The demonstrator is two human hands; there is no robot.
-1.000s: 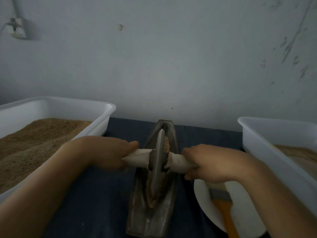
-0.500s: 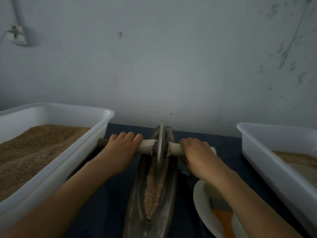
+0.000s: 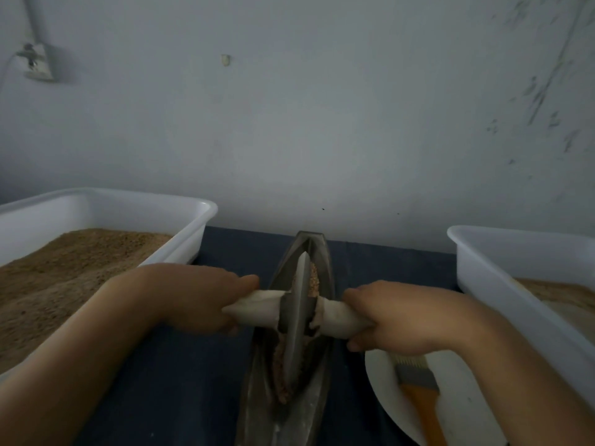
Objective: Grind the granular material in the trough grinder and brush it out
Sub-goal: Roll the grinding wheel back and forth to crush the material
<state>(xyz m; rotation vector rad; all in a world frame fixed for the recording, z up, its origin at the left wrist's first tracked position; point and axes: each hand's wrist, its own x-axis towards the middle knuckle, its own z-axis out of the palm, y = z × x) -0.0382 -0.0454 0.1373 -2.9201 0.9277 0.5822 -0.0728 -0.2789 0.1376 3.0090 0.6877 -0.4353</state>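
A dark metal boat-shaped trough grinder [image 3: 254,410] lies lengthwise on the blue cloth in front of me. Its metal wheel [image 3: 297,320] stands in the groove near the middle, on a pale wooden axle [image 3: 257,305]. My left hand [image 3: 193,297] grips the axle's left end, and my right hand [image 3: 396,317] grips its right end. Brown granular material [image 3: 280,375] lies along the groove, both in front of and behind the wheel. A brush [image 3: 418,387] with an orange handle lies on a white plate [image 3: 383,381] under my right wrist.
A white tub [image 3: 193,220] filled with brown granules stands at the left. Another white tub [image 3: 476,268], partly filled, stands at the right. A grey wall rises just behind the trough. Blue cloth [image 3: 180,381] covers the table between the tubs.
The wheel rolled from the trough's far end back toward me to the middle. Both hands came back with the axle.
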